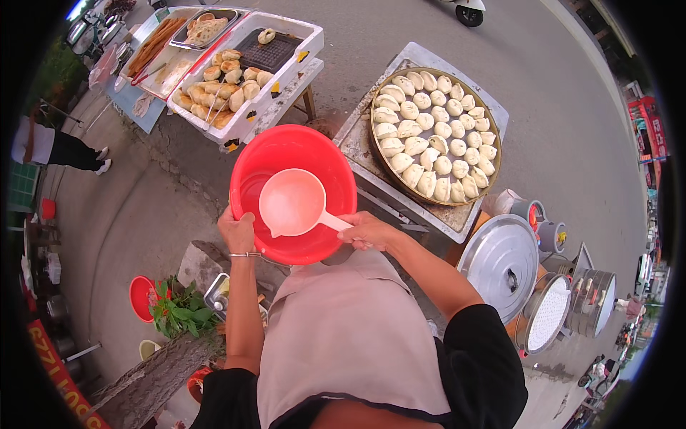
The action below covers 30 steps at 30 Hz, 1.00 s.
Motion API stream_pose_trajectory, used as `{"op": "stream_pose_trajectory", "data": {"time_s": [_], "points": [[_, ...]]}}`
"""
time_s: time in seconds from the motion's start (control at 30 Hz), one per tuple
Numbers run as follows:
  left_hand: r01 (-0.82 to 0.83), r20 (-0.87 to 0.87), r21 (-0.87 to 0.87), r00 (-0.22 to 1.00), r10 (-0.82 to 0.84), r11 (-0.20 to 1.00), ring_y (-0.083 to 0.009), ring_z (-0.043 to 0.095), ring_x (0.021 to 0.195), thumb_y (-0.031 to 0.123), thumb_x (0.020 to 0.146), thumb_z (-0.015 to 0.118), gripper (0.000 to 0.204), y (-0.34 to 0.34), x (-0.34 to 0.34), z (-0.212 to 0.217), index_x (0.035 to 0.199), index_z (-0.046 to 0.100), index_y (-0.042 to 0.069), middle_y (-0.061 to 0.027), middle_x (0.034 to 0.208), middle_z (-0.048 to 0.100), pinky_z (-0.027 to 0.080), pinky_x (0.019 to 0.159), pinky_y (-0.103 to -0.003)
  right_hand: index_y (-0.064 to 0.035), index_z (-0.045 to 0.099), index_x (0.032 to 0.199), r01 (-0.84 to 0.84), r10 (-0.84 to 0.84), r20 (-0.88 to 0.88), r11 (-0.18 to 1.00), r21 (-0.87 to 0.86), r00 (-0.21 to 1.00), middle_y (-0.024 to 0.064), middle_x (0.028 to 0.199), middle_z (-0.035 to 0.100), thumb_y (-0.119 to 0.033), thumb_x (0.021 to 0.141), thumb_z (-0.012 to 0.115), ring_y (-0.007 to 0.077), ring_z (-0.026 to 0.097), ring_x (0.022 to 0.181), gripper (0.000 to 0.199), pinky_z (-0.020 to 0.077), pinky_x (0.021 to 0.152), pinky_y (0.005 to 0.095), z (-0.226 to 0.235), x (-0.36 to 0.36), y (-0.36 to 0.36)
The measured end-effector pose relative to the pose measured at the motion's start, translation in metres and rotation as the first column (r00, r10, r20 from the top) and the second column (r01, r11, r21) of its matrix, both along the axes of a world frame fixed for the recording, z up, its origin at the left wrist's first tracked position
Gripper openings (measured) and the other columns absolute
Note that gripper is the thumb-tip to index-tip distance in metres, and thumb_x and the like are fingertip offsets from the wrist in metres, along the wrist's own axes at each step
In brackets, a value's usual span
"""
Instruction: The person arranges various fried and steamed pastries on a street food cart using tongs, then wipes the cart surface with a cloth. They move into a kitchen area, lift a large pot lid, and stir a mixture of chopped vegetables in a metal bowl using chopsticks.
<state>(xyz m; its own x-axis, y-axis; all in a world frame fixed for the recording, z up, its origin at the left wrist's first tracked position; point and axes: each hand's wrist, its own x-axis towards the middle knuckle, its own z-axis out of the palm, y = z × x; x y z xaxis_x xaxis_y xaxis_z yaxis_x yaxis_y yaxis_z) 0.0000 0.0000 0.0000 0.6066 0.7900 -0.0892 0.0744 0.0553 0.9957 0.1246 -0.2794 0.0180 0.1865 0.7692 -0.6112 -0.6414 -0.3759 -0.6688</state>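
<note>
Left hand (237,232) is clamping the red basin (293,191) rim, steadying it; right hand (366,230) is pinching the pale ladle (291,203) handle, bowl seemingly over liquid.

A red bucket (293,191) is gripped at its rim by the left hand (237,230); a pink ladle (294,204) is held over it by the right hand (366,230).

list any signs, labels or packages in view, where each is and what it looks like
Red banner: lower left edge, a long strip with yellow lettering, running diagonally.
Red shopfront signs: far right edge across the road, upright red panels with pale markings, too small to make out.
Yellow and black stickers: on the rim of the white tray stand, small squares.
No packages or screens show.
</note>
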Motion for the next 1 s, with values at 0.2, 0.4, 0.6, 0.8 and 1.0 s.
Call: {"op": "stream_pose_trajectory", "data": {"time_s": [0.2,0.4,0.6,0.8,1.0], "points": [[-0.024,-0.001,-0.145,1.0,0.024,0.989,-0.0181,0.062,0.076,-0.012,0.064,0.05,0.032,-0.019,-0.005,-0.021,0.093,0.061,-0.007,-0.011,0.088,0.065,0.05,0.069,-0.027,-0.0067,0.051,0.125,0.255,-0.223,0.331,0.965,-0.056,0.917,-0.0036,0.065,0.046,-0.01,0.084,0.055,0.0035,0.038,0.045,0.042,0.0263,0.04,0.0187,0.067,0.041,-0.095],[-0.043,-0.02,-0.142,0.999,0.041,0.989,-0.0186,0.062,0.078,-0.013,0.065,0.048,0.036,-0.026,-0.003,-0.02,0.098,0.06,-0.007,-0.0114,0.091,0.065,0.05,0.072,-0.028,-0.0036,0.055,0.114,0.47,-0.139,0.801,0.862,-0.192,0.582,0.0051,0.067,0.05,-0.013,0.079,0.048,0.0146,0.047,0.054,0.037,0.0372,0.05,0.0276,0.042,0.105,-0.154],[-0.064,-0.027,-0.124,0.998,0.061,0.99,-0.0161,0.061,0.078,-0.013,0.066,0.049,0.035,-0.027,-0.005,-0.017,0.098,0.061,-0.008,-0.0099,0.091,0.065,0.049,0.072,-0.027,-0.0044,0.055,0.104,0.526,0.338,0.89,0.719,-0.455,0.307,0.0238,0.094,0.061,-0.019,0.076,0.046,0.039,0.058,0.091,0.033,0.0437,0.078,0.0477,0.02,0.172,-0.205],[-0.064,-0.04,-0.103,0.997,0.06,0.993,-0.0174,0.062,0.079,-0.013,0.065,0.048,0.035,-0.03,-0.007,-0.024,0.097,0.061,-0.007,-0.0105,0.091,0.065,0.05,0.072,-0.027,-0.0124,0.053,0.118,0.627,0.57,0.781,0.518,-0.582,0.254,0.0182,0.107,0.06,-0.019,0.078,0.047,0.0364,0.059,0.096,0.042,0.0464,0.082,0.046,0.032,0.211,-0.24],[-0.083,-0.021,-0.105,0.996,0.082,0.991,-0.0154,0.061,0.077,-0.012,0.065,0.05,0.032,-0.039,-0.002,-0.016,0.094,0.061,-0.007,-0.009,0.089,0.065,0.049,0.071,-0.026,-0.0192,0.046,0.13,0.725,0.73,0.671,0.392,-0.566,0.128,0.0114,0.1,0.063,-0.014,0.08,0.047,0.0311,0.062,0.089,0.05,0.049,0.071,0.0451,0.028,0.214,-0.253]]}}
